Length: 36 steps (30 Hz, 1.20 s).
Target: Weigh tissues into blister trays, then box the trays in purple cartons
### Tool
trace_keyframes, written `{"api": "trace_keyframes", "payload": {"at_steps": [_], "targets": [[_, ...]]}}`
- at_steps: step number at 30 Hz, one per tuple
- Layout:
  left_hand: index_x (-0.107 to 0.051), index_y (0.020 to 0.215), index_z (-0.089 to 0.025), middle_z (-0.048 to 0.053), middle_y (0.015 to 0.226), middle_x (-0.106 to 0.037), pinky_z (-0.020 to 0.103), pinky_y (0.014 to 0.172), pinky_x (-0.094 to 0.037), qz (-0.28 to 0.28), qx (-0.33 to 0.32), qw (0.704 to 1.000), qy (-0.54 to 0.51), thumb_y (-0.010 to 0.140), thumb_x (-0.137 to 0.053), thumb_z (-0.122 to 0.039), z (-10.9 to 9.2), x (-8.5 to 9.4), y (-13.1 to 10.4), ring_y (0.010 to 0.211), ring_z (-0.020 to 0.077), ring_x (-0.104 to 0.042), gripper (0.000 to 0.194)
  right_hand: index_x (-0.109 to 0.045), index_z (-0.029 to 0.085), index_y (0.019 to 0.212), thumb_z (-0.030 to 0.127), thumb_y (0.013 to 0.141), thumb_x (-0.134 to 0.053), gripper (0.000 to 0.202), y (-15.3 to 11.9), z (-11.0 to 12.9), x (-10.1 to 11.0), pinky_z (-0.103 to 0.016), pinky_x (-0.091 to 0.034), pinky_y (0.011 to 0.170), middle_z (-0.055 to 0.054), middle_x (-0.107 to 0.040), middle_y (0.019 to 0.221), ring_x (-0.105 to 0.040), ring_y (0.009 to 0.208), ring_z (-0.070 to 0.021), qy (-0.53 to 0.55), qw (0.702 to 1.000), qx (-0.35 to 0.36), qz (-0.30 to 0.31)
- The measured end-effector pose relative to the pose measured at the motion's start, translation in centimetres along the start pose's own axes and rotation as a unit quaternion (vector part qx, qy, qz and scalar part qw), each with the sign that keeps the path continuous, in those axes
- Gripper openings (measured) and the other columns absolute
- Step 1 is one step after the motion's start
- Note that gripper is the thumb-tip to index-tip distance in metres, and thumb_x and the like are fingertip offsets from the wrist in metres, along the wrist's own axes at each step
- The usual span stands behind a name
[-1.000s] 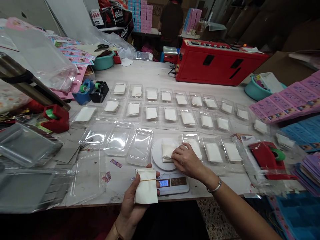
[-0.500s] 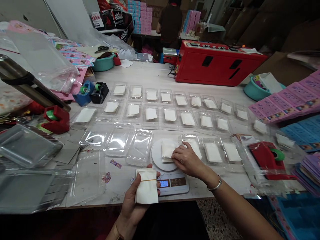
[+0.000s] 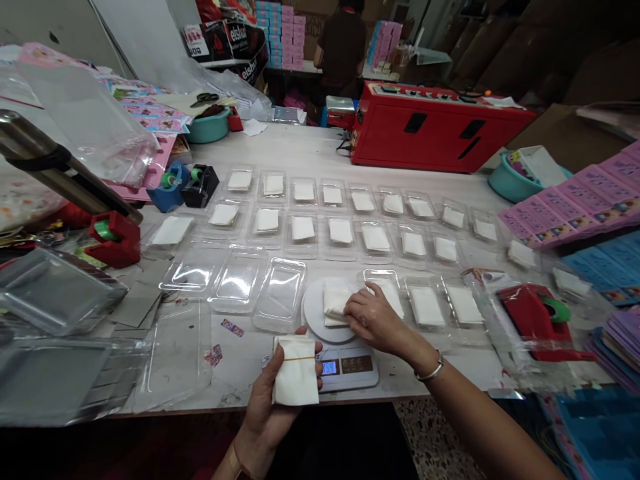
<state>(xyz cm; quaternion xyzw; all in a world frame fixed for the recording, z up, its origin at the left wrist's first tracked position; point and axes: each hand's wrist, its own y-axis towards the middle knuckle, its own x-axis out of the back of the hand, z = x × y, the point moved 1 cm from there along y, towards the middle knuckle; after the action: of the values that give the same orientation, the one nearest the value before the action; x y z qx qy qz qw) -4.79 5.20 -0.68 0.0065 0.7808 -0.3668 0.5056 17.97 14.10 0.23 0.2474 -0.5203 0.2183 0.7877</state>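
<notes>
My left hand (image 3: 274, 387) is wrapped round a stack of white sheets (image 3: 298, 387) with a thin tan band across it, held before the table's front edge. My right hand (image 3: 373, 317) pinches the right edge of a loose pile of white sheets (image 3: 336, 301), whose upper edges curl up a little. That pile lies on the round plate (image 3: 313, 319) of a white kitchen scale (image 3: 357, 379) with a lit blue display, partly covered by my left fingers. Just right of the plate, a clear plastic tray (image 3: 376, 274) with white sheets is partly behind my right hand.
Rows of clear trays with white sheets (image 3: 303, 229) fill the middle of the table. Unfilled clear trays (image 3: 280, 293) lie left of the scale. Red tape dispensers (image 3: 533, 320) stand on both sides. A red machine (image 3: 430, 127) and a person (image 3: 341, 47) are at the back.
My right fingers have shifted very slightly right at the pile's edge. The figures on the scale's display have changed. My left hand still holds the banded stack.
</notes>
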Motion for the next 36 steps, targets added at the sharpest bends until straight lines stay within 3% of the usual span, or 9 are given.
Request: {"api": "trace_keyframes", "payload": {"at_steps": [9,13,18,24,29,34,36], "targets": [[-0.025,0.154,-0.017,0.020,0.109,-0.072,0.035,0.073,-0.057,0.017,-0.002,1.000,-0.004,0.079,-0.079,-0.036,0.5,-1.2,1.4,0.077,0.0223,-0.069,0.094,-0.051,0.022,0.090,0.013,0.094,-0.041,0.015,-0.2,0.1,0.3,-0.048,-0.033,0.104,-0.003,-0.063,0.084,-0.058,0.081,-0.0200,0.010,0.997,-0.027,-0.076],[-0.025,0.154,-0.016,0.024,0.112,-0.070,0.037,0.075,-0.056,0.001,0.012,1.000,-0.005,0.086,-0.070,-0.035,0.6,-2.2,1.7,0.076,0.0226,-0.069,0.083,-0.049,0.023,0.090,0.015,0.098,-0.037,0.016,-0.5,0.1,0.2,-0.048,-0.035,0.103,-0.001,-0.060,0.080,-0.057,0.077,-0.0189,0.020,0.993,-0.053,-0.106],[-0.029,0.152,-0.017,0.019,0.104,-0.072,0.037,0.077,-0.056,-0.031,0.037,0.999,0.009,0.096,-0.054,-0.032,1.1,-3.1,2.0,0.076,0.0233,-0.071,0.063,-0.046,0.024,0.093,0.013,0.099,-0.036,0.016,-1.2,0.4,0.3,-0.050,-0.036,0.105,0.001,-0.061,0.079,-0.060,0.072,-0.0169,0.031,0.984,-0.061,-0.166],[-0.043,0.144,-0.017,0.015,0.104,-0.073,0.038,0.081,-0.055,-0.034,0.062,0.997,0.010,0.093,-0.061,-0.036,1.8,-3.4,2.3,0.079,0.0235,-0.072,0.057,-0.048,0.022,0.095,0.007,0.095,-0.041,0.017,-2.7,4.5,1.8,-0.048,-0.030,0.111,0.000,-0.065,0.083,-0.064,0.077,-0.0158,0.019,0.980,-0.015,-0.198],[-0.058,0.132,-0.017,0.012,0.115,-0.071,0.040,0.097,-0.050,0.017,0.094,0.995,-0.022,0.072,-0.085,-0.043,2.3,-2.6,2.1,0.101,0.0284,-0.069,0.071,-0.055,0.018,0.098,0.002,0.090,-0.039,0.024,-4.1,8.5,1.4,-0.048,-0.020,0.119,-0.006,-0.072,0.095,-0.068,0.099,-0.0202,-0.008,0.983,0.070,-0.168],[-0.055,0.139,-0.024,0.010,0.119,-0.070,0.039,0.105,-0.044,0.080,0.069,0.994,-0.025,0.070,-0.082,-0.056,2.1,-0.9,1.0,0.114,0.0282,-0.064,0.080,-0.061,0.016,0.096,0.004,0.091,-0.039,0.026,-4.6,11.3,0.6,-0.049,-0.015,0.122,-0.011,-0.074,0.104,-0.066,0.110,-0.0249,-0.033,0.984,0.088,-0.153],[-0.052,0.142,-0.026,0.010,0.120,-0.070,0.038,0.106,-0.043,0.088,0.064,0.994,-0.014,0.071,-0.083,-0.053,2.0,-0.1,0.3,0.117,0.0287,-0.063,0.082,-0.063,0.014,0.096,0.006,0.091,-0.041,0.024,-4.5,12.3,0.3,-0.050,-0.012,0.122,-0.013,-0.074,0.105,-0.065,0.111,-0.0265,-0.049,0.983,0.100,-0.145]]}}
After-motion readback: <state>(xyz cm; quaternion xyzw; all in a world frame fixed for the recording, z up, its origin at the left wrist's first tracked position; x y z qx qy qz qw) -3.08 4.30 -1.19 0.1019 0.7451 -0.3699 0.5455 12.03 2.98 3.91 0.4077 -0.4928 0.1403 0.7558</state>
